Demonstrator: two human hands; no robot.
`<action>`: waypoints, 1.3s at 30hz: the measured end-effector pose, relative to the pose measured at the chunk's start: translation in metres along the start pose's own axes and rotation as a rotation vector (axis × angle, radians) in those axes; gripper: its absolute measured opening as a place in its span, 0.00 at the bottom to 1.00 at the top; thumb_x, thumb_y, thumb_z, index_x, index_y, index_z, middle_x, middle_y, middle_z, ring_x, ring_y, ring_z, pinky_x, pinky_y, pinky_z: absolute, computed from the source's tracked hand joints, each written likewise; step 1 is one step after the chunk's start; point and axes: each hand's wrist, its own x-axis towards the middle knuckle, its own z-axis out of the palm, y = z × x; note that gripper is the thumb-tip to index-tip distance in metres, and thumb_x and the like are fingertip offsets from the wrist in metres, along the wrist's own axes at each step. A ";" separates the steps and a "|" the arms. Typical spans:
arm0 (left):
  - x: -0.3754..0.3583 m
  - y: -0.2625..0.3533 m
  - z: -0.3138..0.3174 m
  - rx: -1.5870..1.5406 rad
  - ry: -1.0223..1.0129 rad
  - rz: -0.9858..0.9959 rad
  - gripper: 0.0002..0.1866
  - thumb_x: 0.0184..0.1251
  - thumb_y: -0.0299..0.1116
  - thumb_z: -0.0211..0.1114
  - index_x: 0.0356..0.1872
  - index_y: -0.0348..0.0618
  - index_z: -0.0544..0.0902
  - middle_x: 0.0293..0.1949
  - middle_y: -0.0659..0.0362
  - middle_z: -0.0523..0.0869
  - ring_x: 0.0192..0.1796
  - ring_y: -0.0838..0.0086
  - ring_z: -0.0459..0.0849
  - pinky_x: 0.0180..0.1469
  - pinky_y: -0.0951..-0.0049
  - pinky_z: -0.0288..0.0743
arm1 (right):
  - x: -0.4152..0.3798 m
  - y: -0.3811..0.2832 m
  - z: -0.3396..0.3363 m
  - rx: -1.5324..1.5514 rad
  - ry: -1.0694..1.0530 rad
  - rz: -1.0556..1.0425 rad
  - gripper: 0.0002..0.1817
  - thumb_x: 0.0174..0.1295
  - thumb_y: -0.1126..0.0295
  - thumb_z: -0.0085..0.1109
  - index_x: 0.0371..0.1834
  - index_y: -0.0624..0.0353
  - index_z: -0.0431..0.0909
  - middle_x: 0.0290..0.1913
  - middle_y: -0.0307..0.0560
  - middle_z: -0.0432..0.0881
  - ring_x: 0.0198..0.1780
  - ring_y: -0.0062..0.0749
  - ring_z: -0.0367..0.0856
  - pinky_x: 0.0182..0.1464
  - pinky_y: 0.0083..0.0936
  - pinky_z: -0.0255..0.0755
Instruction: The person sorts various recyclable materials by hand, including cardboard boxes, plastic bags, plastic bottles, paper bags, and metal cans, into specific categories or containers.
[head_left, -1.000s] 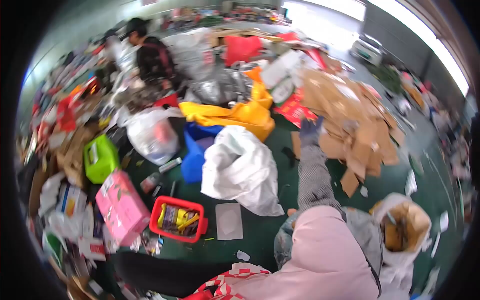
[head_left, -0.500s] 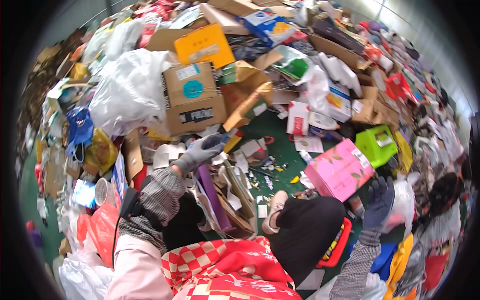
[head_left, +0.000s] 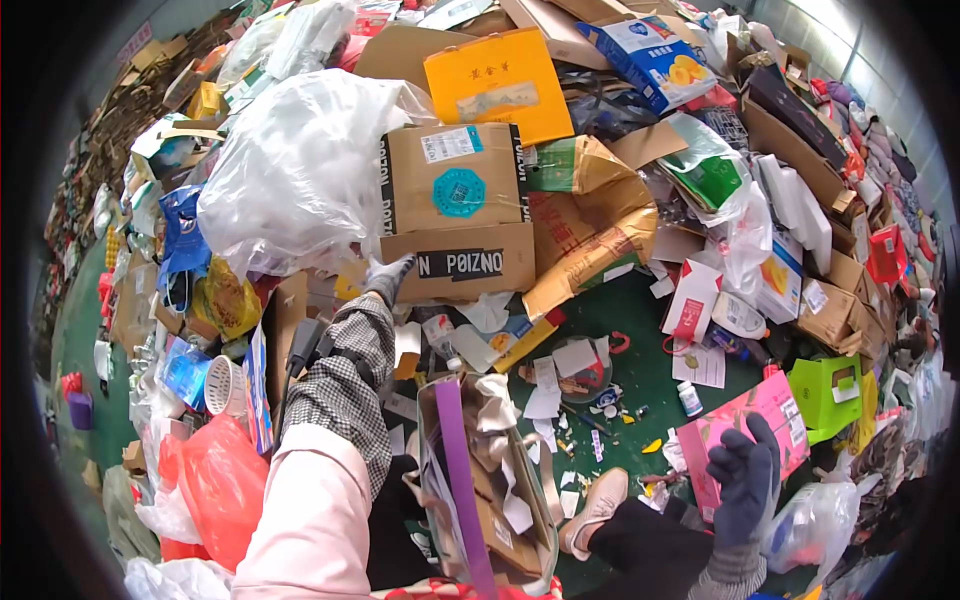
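My left hand (head_left: 390,278), in a grey glove, reaches to the lower left corner of a brown cardboard box (head_left: 455,220) with black tape and a round blue sticker. Its fingers look stretched out against that corner, partly hard to make out. Just left of them bulges a big clear plastic bag (head_left: 300,180). My right hand (head_left: 742,475), in a dark glove, is raised in front of a pink box (head_left: 785,415), fingers loosely bent and holding nothing. Below my left hand, an upright open bag (head_left: 548,510) holds cardboard and a purple strip.
Mixed waste is heaped all around. A yellow box (head_left: 500,65), a brown paper sack (head_left: 600,240) and a blue carton (head_left: 650,60) lie in the heap. A green box (head_left: 828,400) is at the right. Small scraps litter the green floor (head_left: 610,310) beside my shoe (head_left: 598,510).
My left hand has moved forward to the taped cardboard box. My right hand has shifted nearer the pink box, its fingers more bent. The view has come closer to the heap.
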 end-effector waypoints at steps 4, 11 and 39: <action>0.049 -0.035 0.022 0.024 0.045 -0.020 0.48 0.49 0.42 0.71 0.65 0.30 0.53 0.58 0.48 0.67 0.55 0.64 0.71 0.57 0.70 0.67 | 0.004 0.006 0.013 0.011 -0.088 0.061 0.24 0.68 0.59 0.44 0.61 0.64 0.61 0.43 0.50 0.78 0.38 0.29 0.79 0.39 0.23 0.75; -0.069 0.051 0.012 0.138 -0.029 0.081 0.25 0.48 0.34 0.71 0.48 0.35 0.77 0.36 0.59 0.84 0.32 0.74 0.81 0.36 0.76 0.75 | -0.003 -0.001 0.032 -0.028 -0.196 0.165 0.23 0.68 0.60 0.44 0.61 0.64 0.60 0.43 0.50 0.77 0.38 0.30 0.79 0.41 0.26 0.76; -0.400 0.079 0.076 1.020 -0.497 1.091 0.06 0.50 0.32 0.60 0.27 0.46 0.84 0.26 0.56 0.84 0.29 0.66 0.83 0.27 0.64 0.73 | 0.062 0.087 0.107 -0.277 -0.425 0.490 0.42 0.54 0.41 0.57 0.66 0.55 0.56 0.58 0.47 0.65 0.56 0.37 0.66 0.55 0.32 0.65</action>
